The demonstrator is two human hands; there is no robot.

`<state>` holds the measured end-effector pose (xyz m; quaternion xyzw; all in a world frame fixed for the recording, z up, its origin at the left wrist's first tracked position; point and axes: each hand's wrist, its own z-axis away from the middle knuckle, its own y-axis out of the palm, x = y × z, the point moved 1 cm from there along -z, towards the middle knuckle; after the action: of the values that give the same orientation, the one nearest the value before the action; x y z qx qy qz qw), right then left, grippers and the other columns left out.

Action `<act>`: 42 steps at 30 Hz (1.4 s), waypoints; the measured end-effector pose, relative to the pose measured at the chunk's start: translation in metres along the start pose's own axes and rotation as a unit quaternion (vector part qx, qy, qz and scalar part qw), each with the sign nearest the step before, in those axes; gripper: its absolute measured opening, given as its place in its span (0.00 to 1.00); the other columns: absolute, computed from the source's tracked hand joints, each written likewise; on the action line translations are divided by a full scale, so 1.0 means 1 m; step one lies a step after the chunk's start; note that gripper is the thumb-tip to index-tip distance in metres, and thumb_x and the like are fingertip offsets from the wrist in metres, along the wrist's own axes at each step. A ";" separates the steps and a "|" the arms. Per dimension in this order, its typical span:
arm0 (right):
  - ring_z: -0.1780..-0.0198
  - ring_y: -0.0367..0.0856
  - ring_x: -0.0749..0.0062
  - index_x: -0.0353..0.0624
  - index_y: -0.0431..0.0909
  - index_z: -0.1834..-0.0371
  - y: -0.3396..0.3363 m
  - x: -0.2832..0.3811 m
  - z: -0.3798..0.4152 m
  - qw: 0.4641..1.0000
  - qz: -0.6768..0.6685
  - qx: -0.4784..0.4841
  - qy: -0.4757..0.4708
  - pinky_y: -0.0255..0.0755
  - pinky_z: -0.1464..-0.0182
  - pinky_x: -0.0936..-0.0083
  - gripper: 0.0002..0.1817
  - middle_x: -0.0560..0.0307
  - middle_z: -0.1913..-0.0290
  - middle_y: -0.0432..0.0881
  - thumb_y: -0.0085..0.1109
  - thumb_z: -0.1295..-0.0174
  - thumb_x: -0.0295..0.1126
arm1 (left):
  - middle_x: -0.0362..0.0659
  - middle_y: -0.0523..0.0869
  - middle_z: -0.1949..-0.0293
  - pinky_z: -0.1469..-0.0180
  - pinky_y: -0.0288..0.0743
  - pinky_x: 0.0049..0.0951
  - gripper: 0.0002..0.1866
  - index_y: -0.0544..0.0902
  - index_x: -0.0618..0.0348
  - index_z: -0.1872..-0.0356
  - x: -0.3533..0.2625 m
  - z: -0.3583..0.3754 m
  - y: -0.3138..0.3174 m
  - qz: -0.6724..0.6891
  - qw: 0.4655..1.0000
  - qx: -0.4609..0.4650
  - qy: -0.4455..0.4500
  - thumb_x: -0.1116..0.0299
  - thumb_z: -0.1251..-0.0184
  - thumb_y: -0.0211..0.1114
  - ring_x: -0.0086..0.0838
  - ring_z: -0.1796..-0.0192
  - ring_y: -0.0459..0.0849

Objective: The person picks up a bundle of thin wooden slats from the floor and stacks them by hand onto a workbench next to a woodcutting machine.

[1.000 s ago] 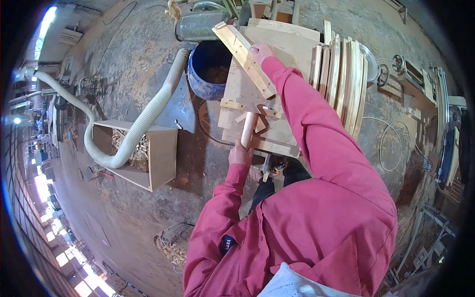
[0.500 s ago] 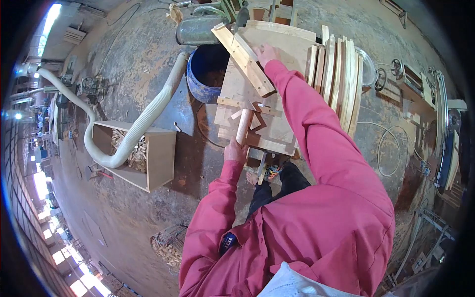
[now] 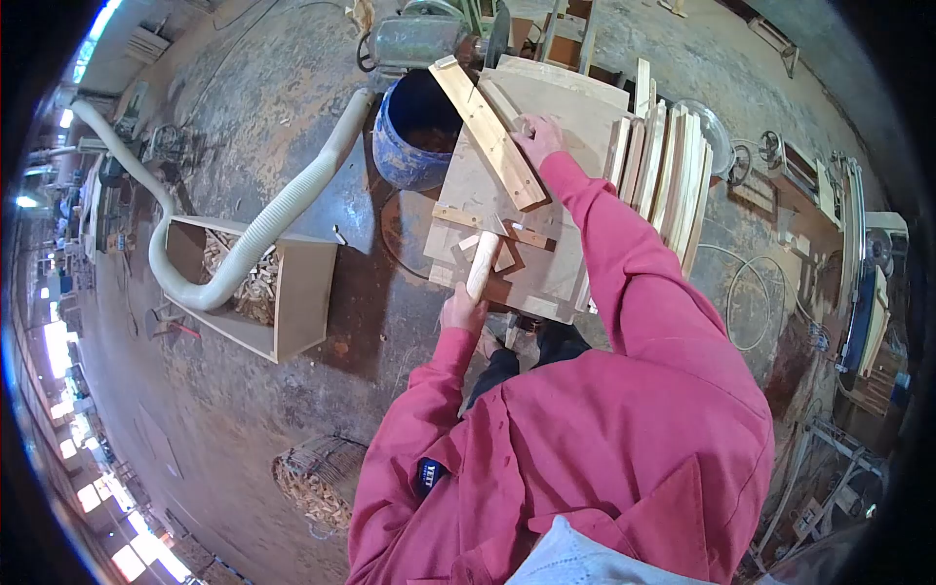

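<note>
My left hand (image 3: 463, 311) is closed around the near end of a pale wooden piece (image 3: 484, 263), which points away from me over the near part of the work board (image 3: 561, 219). Around its far end are a crosspiece with a dark half (image 3: 528, 236) and small wood offcuts. Farther up the board, my right hand (image 3: 539, 139) has its fingers curled at the near end of a narrow wooden strip (image 3: 499, 101). That strip lies alongside a thick wooden bar (image 3: 490, 136) set diagonally on the board. My right fingertips are partly hidden.
A stack of long wooden slats (image 3: 667, 166) stands right of the board. Left are a blue drum (image 3: 402, 154), a green machine (image 3: 417, 42) and a ribbed hose (image 3: 292, 205) running into a wooden box (image 3: 304, 297) of offcuts. A wire basket (image 3: 317, 483) of scraps sits on the floor.
The whole view has shifted a little. My right hand has drawn slightly back toward me along the bar. My left hand keeps its hold on the wooden piece.
</note>
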<state>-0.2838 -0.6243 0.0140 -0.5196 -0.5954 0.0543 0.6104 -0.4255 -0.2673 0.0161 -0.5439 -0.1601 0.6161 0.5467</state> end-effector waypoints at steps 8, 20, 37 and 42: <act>0.55 0.84 0.49 0.45 0.89 0.54 0.056 -0.005 -0.033 0.998 -0.048 0.031 0.022 0.77 0.49 0.58 0.15 0.44 0.58 0.87 0.64 0.34 0.42 | 0.62 0.87 0.66 0.57 0.80 0.57 0.20 0.74 0.60 0.57 -0.004 0.006 -0.005 0.013 0.998 0.025 -0.056 0.59 0.40 0.71 0.60 0.58 0.87; 0.54 0.85 0.46 0.43 0.88 0.52 0.080 -0.015 -0.073 0.994 -0.105 0.007 0.001 0.77 0.48 0.58 0.15 0.41 0.58 0.87 0.62 0.32 0.41 | 0.62 0.88 0.65 0.57 0.81 0.56 0.21 0.75 0.61 0.56 -0.012 -0.009 -0.002 0.002 0.998 0.025 -0.056 0.58 0.39 0.72 0.60 0.58 0.87; 0.49 0.86 0.46 0.52 0.90 0.55 0.041 -0.030 -0.151 0.994 -0.032 0.050 0.095 0.77 0.46 0.55 0.14 0.45 0.54 0.88 0.60 0.33 0.44 | 0.62 0.87 0.67 0.58 0.80 0.57 0.20 0.75 0.61 0.58 -0.063 -0.075 -0.004 -0.005 0.999 -0.016 -0.028 0.57 0.38 0.71 0.61 0.60 0.87; 0.49 0.86 0.46 0.47 0.89 0.56 0.042 -0.040 -0.138 0.988 -0.046 -0.071 0.131 0.77 0.45 0.55 0.16 0.43 0.54 0.88 0.62 0.35 0.45 | 0.62 0.87 0.67 0.58 0.79 0.57 0.19 0.75 0.61 0.58 -0.065 -0.068 -0.007 -0.012 0.999 -0.017 -0.032 0.58 0.38 0.70 0.61 0.60 0.87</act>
<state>-0.1636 -0.7114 -0.0073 -0.5361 -0.5357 -0.0850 0.6468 -0.3765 -0.3473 0.0297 -0.5309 -0.1946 0.6241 0.5393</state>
